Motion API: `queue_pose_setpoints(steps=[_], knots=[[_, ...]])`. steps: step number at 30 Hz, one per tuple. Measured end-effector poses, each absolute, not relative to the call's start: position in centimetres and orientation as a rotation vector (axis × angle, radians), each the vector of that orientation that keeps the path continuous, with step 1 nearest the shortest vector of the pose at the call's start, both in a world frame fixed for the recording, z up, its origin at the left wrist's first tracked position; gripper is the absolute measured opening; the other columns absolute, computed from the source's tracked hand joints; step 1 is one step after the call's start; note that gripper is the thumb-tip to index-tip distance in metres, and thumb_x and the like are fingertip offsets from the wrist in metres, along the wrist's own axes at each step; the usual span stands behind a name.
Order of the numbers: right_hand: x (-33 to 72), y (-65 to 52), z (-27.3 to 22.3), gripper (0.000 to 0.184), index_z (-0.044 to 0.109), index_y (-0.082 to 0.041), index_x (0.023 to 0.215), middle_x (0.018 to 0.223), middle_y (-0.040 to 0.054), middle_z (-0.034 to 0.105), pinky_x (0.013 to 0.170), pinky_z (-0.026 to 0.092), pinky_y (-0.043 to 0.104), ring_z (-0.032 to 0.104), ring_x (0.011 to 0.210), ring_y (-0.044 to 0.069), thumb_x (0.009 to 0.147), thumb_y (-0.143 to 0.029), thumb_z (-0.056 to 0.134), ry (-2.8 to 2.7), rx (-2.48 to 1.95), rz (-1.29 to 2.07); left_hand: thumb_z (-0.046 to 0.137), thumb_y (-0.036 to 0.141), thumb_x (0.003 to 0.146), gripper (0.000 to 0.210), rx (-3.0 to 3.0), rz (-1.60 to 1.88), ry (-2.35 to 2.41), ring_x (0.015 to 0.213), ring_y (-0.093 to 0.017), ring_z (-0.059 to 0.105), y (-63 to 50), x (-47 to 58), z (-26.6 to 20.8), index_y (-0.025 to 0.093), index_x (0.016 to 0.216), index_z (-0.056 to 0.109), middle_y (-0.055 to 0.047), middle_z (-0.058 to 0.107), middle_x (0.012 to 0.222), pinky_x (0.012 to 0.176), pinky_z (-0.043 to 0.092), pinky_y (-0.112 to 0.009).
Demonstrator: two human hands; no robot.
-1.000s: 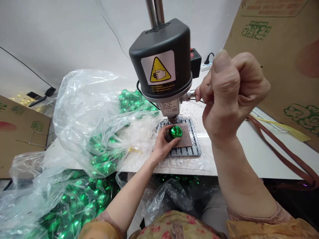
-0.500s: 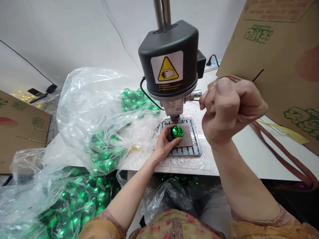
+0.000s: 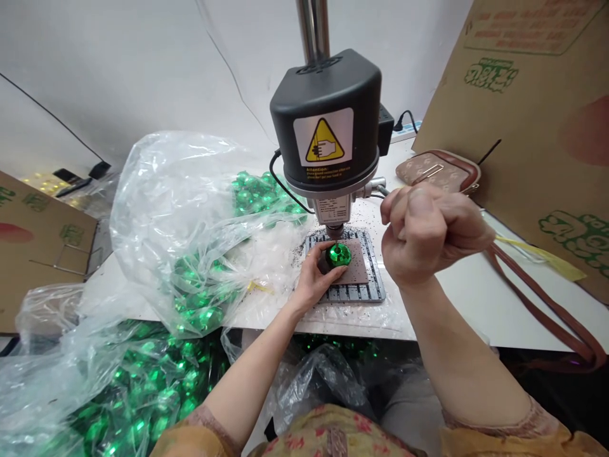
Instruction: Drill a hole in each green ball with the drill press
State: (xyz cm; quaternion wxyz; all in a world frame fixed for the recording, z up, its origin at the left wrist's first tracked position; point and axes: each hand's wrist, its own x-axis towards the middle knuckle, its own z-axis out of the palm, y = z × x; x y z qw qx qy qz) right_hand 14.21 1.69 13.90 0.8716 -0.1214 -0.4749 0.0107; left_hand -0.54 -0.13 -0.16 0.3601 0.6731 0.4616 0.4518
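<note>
My left hand (image 3: 314,274) is closed around a shiny green faceted ball (image 3: 339,254), thumb and fingers at its left side. The ball rests on a brown square pad (image 3: 358,270) on the slotted metal base (image 3: 375,289) of a small black drill press (image 3: 326,120). The bit (image 3: 337,243) meets the top of the ball; whether it has entered cannot be made out. My right hand (image 3: 423,231) is a raised fist beside the machine, wrapped round the end of its feed lever (image 3: 382,188), which is mostly hidden by the fingers.
Clear plastic bags (image 3: 157,209) of green balls (image 3: 259,190) lie left of the press, with more balls (image 3: 152,387) below the table edge. A patterned purse (image 3: 435,170) with a brown strap (image 3: 547,304) and a large carton (image 3: 547,127) stand right. Dark shavings surround the base.
My right hand has come down with the lever, uncovering the purse behind it. The drill head sits slightly lower. My left hand keeps the ball in about the same spot.
</note>
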Motion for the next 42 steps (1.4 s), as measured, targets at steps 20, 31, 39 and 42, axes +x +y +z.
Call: queue_pose_setpoints(steps=[20, 31, 39, 42], knots=[[14.9, 1.1, 11.8, 0.045, 0.02, -0.017, 0.059, 0.051, -0.0067, 0.026, 0.046, 0.034, 0.025, 0.027, 0.042, 0.003, 0.086, -0.011, 0.055, -1.114, -0.2, 0.034, 0.081, 0.033, 0.079, 0.052, 1.666, 1.173, 1.203, 0.114, -0.025, 0.061, -0.3, -0.5, 0.0, 0.022, 0.125, 0.059, -0.008, 0.066, 0.122, 0.103, 0.046, -0.04], [14.9, 1.7, 18.5, 0.047, 0.028, -0.022, 0.057, 0.05, -0.0077, 0.024, 0.043, 0.028, 0.026, 0.028, 0.041, 0.004, 0.089, -0.018, 0.062, -1.009, -0.478, 0.287, 0.077, 0.035, 0.081, 0.044, 1.908, 1.498, 1.435, 0.108, -0.025, 0.064, -4.2, 0.2, 0.3, 0.024, 0.119, 0.059, -0.009, 0.066, 0.111, 0.094, 0.054, -0.043], [14.9, 1.9, 18.3, 0.051, 0.027, -0.023, 0.061, 0.05, -0.009, 0.026, 0.044, 0.032, 0.026, 0.029, 0.041, 0.004, 0.089, -0.042, 0.065, -1.017, -0.506, 0.243, 0.068, 0.029, 0.086, 0.042, 2.826, 0.476, 0.55, 0.084, -0.022, 0.071, -13.9, -2.7, -7.9, 0.033, 0.127, 0.058, -0.013, 0.069, 0.123, 0.066, 0.057, -0.033], [15.0, 2.0, 18.2, 0.046, 0.031, -0.022, 0.06, 0.048, -0.0096, 0.031, 0.043, 0.03, 0.025, 0.029, 0.04, 0.003, 0.089, -0.029, 0.065, -1.009, -0.446, 0.246, 0.064, 0.033, 0.09, 0.053, 2.855, 0.016, 0.731, 0.079, -0.022, 0.07, -15.3, -3.3, -9.8, 0.026, 0.141, 0.052, -0.019, 0.063, 0.134, 0.06, 0.055, -0.031]])
